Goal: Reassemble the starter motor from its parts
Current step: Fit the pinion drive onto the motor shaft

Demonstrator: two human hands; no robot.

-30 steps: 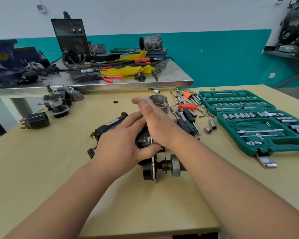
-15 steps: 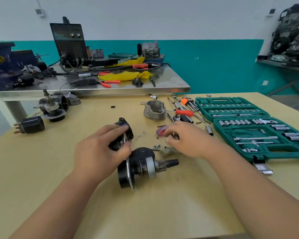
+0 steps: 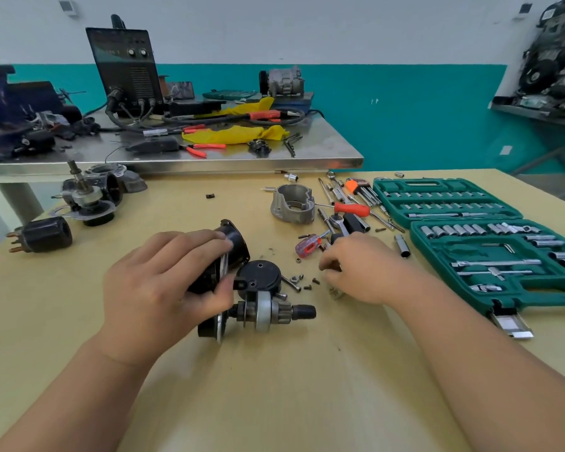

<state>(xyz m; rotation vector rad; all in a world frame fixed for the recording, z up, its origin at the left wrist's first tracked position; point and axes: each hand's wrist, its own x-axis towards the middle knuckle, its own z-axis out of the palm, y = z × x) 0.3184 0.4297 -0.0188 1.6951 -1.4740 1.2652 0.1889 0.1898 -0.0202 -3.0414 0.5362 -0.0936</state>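
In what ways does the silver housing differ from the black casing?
The silver housing is bare metal; the black casing is dark. The housing rests free on the table, open end up; the casing is tilted, gripped by the left hand. Both are round parts.

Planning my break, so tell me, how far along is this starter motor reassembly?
Done: the pinion shaft assembly looks joined to its black cap. In hand: the left hand grips the black motor body; the right hand is among the loose screws, whether holding one is unclear. Left: the aluminium nose housing lies apart, unfitted.
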